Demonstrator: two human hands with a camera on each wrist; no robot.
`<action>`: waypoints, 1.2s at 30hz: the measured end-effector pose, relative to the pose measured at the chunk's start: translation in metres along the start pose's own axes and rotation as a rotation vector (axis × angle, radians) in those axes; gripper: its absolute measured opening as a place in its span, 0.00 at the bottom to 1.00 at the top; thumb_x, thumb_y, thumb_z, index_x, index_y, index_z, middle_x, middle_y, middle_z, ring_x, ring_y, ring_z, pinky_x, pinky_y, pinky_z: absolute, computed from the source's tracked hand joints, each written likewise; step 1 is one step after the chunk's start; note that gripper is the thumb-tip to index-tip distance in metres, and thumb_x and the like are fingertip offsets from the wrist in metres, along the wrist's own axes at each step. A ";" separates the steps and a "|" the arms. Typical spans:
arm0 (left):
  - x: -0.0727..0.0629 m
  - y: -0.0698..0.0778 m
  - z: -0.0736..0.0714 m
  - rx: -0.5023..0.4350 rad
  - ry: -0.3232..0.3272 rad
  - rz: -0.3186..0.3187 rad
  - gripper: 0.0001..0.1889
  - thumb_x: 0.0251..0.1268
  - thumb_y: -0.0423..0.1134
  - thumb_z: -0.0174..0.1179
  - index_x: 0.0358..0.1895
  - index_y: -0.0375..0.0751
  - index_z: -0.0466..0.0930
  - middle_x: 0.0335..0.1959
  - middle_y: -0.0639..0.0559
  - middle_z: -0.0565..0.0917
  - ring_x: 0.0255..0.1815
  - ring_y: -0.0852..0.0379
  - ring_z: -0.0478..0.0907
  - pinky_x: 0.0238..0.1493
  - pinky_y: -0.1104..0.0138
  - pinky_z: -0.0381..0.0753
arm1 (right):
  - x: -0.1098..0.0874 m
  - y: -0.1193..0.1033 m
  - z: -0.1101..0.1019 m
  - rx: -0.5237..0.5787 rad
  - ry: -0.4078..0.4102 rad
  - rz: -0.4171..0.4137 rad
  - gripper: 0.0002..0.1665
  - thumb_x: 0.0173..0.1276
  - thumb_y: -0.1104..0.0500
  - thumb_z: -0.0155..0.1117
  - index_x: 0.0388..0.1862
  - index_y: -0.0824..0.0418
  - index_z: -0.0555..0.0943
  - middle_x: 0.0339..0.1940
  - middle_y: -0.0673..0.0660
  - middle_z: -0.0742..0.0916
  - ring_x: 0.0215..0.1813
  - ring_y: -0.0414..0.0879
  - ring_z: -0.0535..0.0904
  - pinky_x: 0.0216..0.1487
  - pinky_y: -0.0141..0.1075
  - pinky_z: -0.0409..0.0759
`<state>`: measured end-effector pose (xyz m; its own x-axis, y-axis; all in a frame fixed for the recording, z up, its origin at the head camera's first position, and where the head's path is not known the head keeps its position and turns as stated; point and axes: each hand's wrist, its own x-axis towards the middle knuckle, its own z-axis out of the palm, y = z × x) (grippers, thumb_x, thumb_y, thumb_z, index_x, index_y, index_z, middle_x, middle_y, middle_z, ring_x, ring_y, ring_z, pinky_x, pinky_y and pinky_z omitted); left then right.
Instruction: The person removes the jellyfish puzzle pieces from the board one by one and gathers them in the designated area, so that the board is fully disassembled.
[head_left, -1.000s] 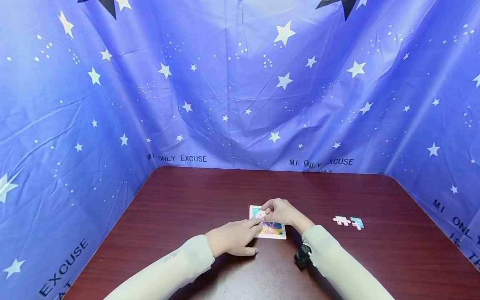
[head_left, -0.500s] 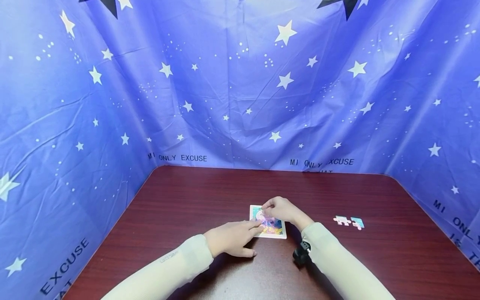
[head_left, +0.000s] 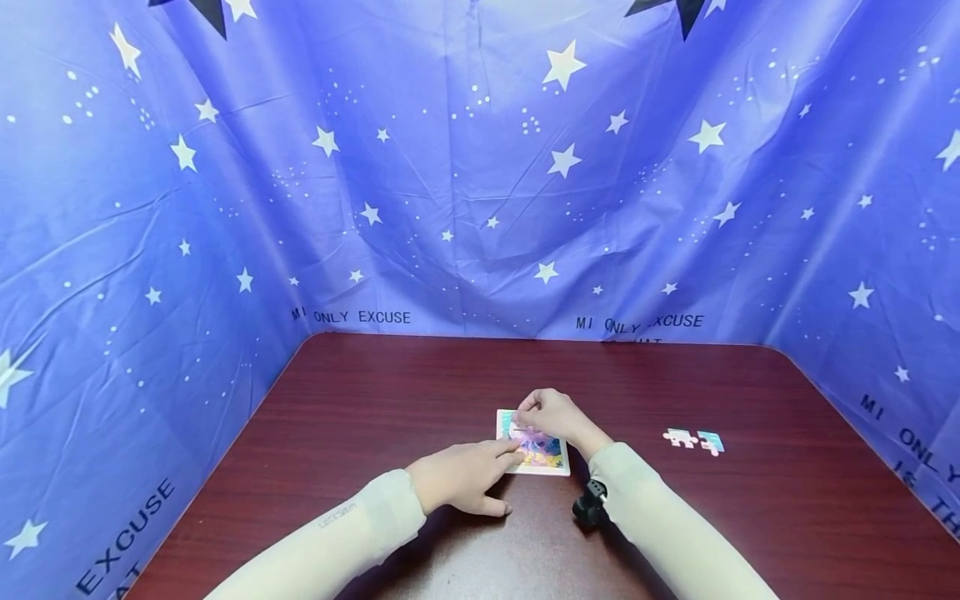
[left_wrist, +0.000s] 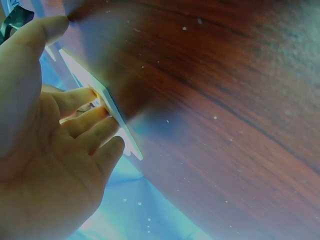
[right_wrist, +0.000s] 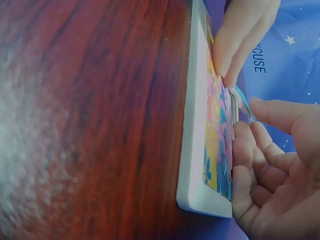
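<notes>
In the head view, both forearms are reached forward in pale sleeves (head_left: 663, 521) towards a small white-rimmed puzzle board (head_left: 551, 472), laid on the dark red worktop (head_left: 360, 392); the left hand (head_left: 465, 477) is held palm down at the board's left side, its fingertips rested on the picture, its thumb spread apart nearer than the board, with nothing gripped; the right hand (head_left: 557, 417) is brought in from the board's right, the wrist bent, the fingertips drawn together over its far part; that part is largely covered, and what is held there is hard to make out; two loose pieces (head_left: 680, 438) are seen well to the right of the board, a black device (head_left: 590, 503) nearer than it, by the right cuff, and a star-printed cloth (head_left: 450, 183) behind it; the forearms are cut off by the lower edge.

In the left wrist view, the left palm is shown with straight fingers extended onto the board; the board's picture is hidden by them and by its slant.

In the right wrist view, a puzzle piece (right_wrist: 243, 103) is pinched by the right thumb and finger, tilted up at the board's surface, close to the left fingertips; its far side is concealed; the board's upper end is cropped.
</notes>
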<state>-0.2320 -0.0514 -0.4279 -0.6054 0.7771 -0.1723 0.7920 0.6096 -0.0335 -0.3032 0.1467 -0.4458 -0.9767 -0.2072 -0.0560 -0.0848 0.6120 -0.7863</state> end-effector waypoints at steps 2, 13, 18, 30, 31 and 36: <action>0.000 0.001 0.000 0.001 -0.001 0.000 0.40 0.66 0.61 0.61 0.76 0.44 0.65 0.77 0.50 0.62 0.74 0.59 0.62 0.68 0.67 0.67 | 0.001 0.000 0.001 -0.005 0.009 0.002 0.07 0.61 0.59 0.72 0.32 0.61 0.83 0.24 0.50 0.83 0.27 0.41 0.79 0.25 0.31 0.76; -0.001 0.001 -0.002 -0.005 -0.004 0.006 0.39 0.67 0.61 0.61 0.75 0.44 0.66 0.76 0.50 0.63 0.73 0.59 0.63 0.67 0.68 0.68 | -0.001 -0.002 0.002 0.016 0.013 0.004 0.10 0.59 0.60 0.73 0.39 0.61 0.86 0.25 0.50 0.85 0.27 0.42 0.79 0.27 0.33 0.76; -0.001 0.002 -0.002 0.004 0.001 0.011 0.39 0.67 0.61 0.60 0.75 0.43 0.66 0.76 0.49 0.63 0.74 0.58 0.62 0.68 0.68 0.67 | -0.003 -0.003 0.000 0.031 -0.009 -0.021 0.07 0.63 0.60 0.70 0.38 0.62 0.87 0.25 0.50 0.84 0.28 0.42 0.80 0.26 0.33 0.77; -0.005 0.005 0.000 0.063 0.014 0.011 0.39 0.71 0.62 0.55 0.75 0.40 0.64 0.77 0.47 0.62 0.75 0.56 0.60 0.69 0.69 0.64 | -0.005 0.002 -0.015 0.038 -0.033 -0.035 0.09 0.66 0.58 0.69 0.40 0.62 0.86 0.28 0.52 0.86 0.31 0.43 0.83 0.33 0.35 0.81; -0.005 0.006 0.000 0.063 0.018 0.011 0.39 0.71 0.62 0.55 0.75 0.40 0.64 0.77 0.46 0.62 0.75 0.56 0.60 0.69 0.69 0.64 | -0.005 0.002 -0.018 0.029 -0.031 -0.041 0.09 0.66 0.58 0.69 0.40 0.62 0.86 0.28 0.52 0.86 0.31 0.42 0.83 0.33 0.35 0.81; -0.005 0.006 0.001 0.038 0.023 0.009 0.39 0.71 0.62 0.55 0.76 0.40 0.64 0.77 0.46 0.61 0.76 0.54 0.59 0.70 0.68 0.63 | -0.011 0.006 -0.032 -0.005 -0.042 -0.061 0.11 0.65 0.57 0.69 0.41 0.63 0.87 0.29 0.51 0.86 0.32 0.43 0.80 0.33 0.35 0.79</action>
<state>-0.2237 -0.0520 -0.4279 -0.5994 0.7863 -0.1497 0.7997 0.5963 -0.0697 -0.2995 0.1768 -0.4301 -0.9606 -0.2758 -0.0342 -0.1446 0.6012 -0.7859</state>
